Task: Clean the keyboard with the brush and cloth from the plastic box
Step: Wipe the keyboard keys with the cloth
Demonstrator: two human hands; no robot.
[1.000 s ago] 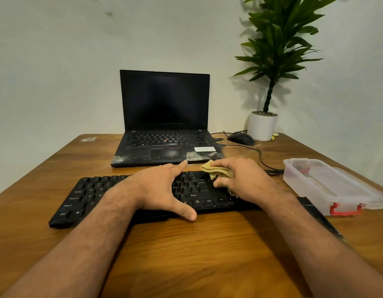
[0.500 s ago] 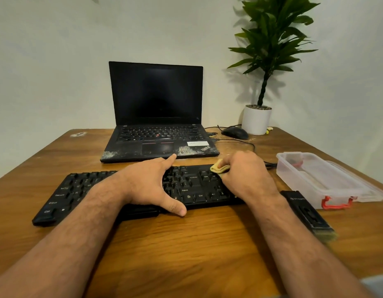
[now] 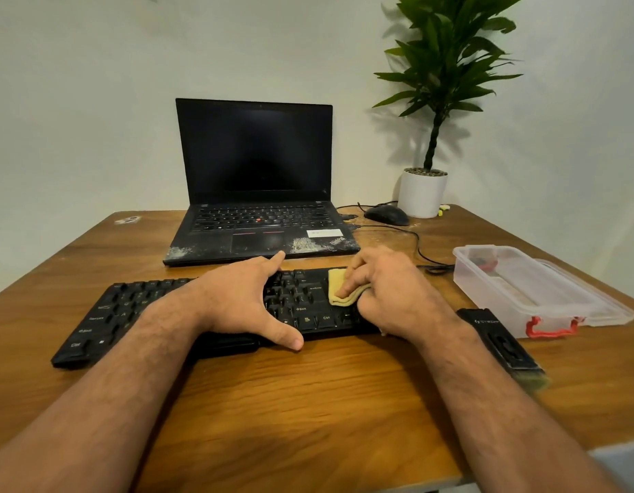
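Observation:
A black keyboard (image 3: 123, 314) lies across the wooden table (image 3: 308, 403) in front of me. My left hand (image 3: 237, 300) rests flat over its middle, thumb at the front edge and fingers spread to the back edge, steadying it. My right hand (image 3: 390, 290) presses a folded yellow cloth (image 3: 338, 290) onto the keys at the keyboard's right part. The black brush (image 3: 500, 345) lies on the table to the right of my right wrist, bristles toward me. The clear plastic box (image 3: 521, 290) with a red latch stands open further right.
An open black laptop (image 3: 258, 193) with a dusty palm rest sits just behind the keyboard. A black mouse (image 3: 386, 215) with its cable and a potted plant (image 3: 424, 186) stand at the back right. The table's near edge runs along the lower right.
My right hand has slid the cloth over the right-hand keys, and more of the cloth now shows. The left hand has kept its place on the keyboard. The camera has shifted slightly.

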